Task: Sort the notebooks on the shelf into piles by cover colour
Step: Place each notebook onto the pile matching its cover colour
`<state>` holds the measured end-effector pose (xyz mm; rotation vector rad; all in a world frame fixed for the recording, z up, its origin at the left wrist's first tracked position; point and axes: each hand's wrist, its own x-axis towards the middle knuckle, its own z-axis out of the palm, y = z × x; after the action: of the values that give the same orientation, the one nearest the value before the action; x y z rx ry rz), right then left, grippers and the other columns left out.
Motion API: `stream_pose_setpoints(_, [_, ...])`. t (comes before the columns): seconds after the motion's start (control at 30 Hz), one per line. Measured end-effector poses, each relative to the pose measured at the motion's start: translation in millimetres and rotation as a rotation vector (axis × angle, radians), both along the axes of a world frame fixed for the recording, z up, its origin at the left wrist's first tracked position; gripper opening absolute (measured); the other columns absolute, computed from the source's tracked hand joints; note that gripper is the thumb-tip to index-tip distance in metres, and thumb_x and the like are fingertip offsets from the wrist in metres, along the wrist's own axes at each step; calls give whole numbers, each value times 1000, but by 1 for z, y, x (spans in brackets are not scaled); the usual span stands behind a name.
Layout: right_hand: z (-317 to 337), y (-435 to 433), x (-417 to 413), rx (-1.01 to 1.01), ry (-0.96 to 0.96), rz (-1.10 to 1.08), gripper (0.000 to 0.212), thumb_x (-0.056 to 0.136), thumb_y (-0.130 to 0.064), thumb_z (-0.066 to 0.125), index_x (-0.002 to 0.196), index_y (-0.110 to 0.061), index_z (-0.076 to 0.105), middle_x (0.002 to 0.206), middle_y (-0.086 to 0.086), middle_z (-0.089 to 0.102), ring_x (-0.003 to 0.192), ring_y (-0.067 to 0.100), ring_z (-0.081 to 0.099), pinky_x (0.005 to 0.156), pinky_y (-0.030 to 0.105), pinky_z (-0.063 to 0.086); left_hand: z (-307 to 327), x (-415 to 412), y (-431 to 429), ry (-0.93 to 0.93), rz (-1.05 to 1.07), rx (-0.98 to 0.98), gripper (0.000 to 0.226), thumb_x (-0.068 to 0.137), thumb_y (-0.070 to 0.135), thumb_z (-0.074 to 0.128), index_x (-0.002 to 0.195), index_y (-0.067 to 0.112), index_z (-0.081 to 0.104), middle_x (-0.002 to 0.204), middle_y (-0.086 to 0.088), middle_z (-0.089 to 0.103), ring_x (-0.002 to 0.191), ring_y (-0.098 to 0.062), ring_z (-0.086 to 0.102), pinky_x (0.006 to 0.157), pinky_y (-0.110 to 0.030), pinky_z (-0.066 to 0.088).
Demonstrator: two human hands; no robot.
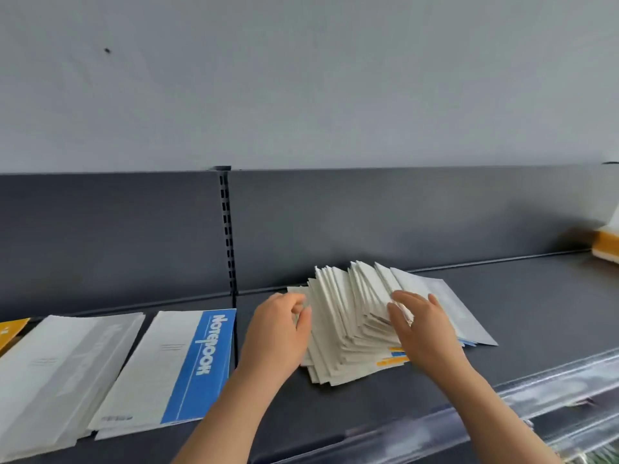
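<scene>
Both hands on the fanned notebook stack [348, 329], middle of the shelf [536, 313]
Left hand [278, 333] fingers curl round its left edge, right hand [425, 329] fingers spread on top; blue-cover pile [174, 366] lies further left.

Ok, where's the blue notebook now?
The blue notebook lies on the shelf, lower left in the head view, between the grey pile and the left hand.

A blue-banded white notebook [174, 366], a fanned white stack [348, 316] showing yellow and blue edges, dark grey shelf [536, 313].

"Notebook" on blue-striped notebook [187, 366] cover.
</scene>
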<state>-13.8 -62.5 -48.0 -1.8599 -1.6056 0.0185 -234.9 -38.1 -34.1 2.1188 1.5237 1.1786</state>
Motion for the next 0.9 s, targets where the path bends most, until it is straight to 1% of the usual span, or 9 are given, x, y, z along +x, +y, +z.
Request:
stream_pose_setpoints(0.13, [-15,-3,67,-138,-1,-72,28,98,-22,42,105,-7,65,111,6,65,107,27,55,104,30,26,-3,59,2,-49,-80,-82,19,91,19,50,75,13,57,79,-6,64,72,-18,57,63,-25,46])
stream_pose_setpoints(0.2, [-23,-4,89,-214,27,-82,27,96,-18,38,77,-10,55,84,4,60,87,31,51,83,32,33,-5,80,6,-61,-111,-104,21,90,18,49,75,7,58,77,-13,63,65,-19,51,58,-27,43])
stream_pose_setpoints(0.27, [-31,-5,101,-232,52,-52,27,95,-18,38,69,-12,45,75,1,55,77,29,48,76,31,32,-4,97,10,-49,-122,-102,23,89,17,48,71,5,56,65,-12,55,55,-10,38,54,-24,37])
stream_pose_setpoints(0.37, [-32,-6,103,-201,71,88,25,99,-18,37,95,-12,62,99,-2,64,98,24,53,92,16,25,-3,115,14,-47,-112,-140,32,90,19,48,58,18,52,46,9,42,47,-6,37,48,-12,30])
stream_pose_setpoints(0.43, [-28,-8,99,-161,89,186,29,100,-18,38,115,-16,62,115,-11,59,113,11,46,98,4,14,-2,123,17,-57,-78,-165,31,93,29,51,66,20,62,55,12,56,56,-2,51,51,-13,37])
stream_pose_setpoints(0.53, [-28,-9,100,-152,162,301,35,99,-17,40,128,-28,56,131,-22,46,129,-2,33,110,13,17,0,130,22,-86,-13,-227,42,91,45,54,81,7,70,82,-2,71,77,-13,64,67,-22,49])
stream_pose_setpoints(0.67, [-29,-10,104,-187,239,406,38,99,-12,38,127,-33,55,130,-31,40,117,-27,16,112,13,7,4,137,32,11,67,-270,39,85,41,62,80,4,71,80,-7,71,76,-21,66,71,-36,55])
stream_pose_setpoints(0.8, [-31,-10,107,-195,396,391,38,98,-9,40,120,-33,61,131,-21,49,127,-4,30,95,-3,21,4,136,35,20,90,-294,10,86,22,60,79,20,67,77,6,68,73,-12,63,68,-30,55])
stream_pose_setpoints(0.9, [-31,-9,109,-148,392,288,30,97,-9,40,115,-13,63,124,4,59,120,16,44,98,8,29,0,132,34,-6,65,-300,13,87,22,57,78,21,66,74,7,68,71,-13,64,67,-32,55])
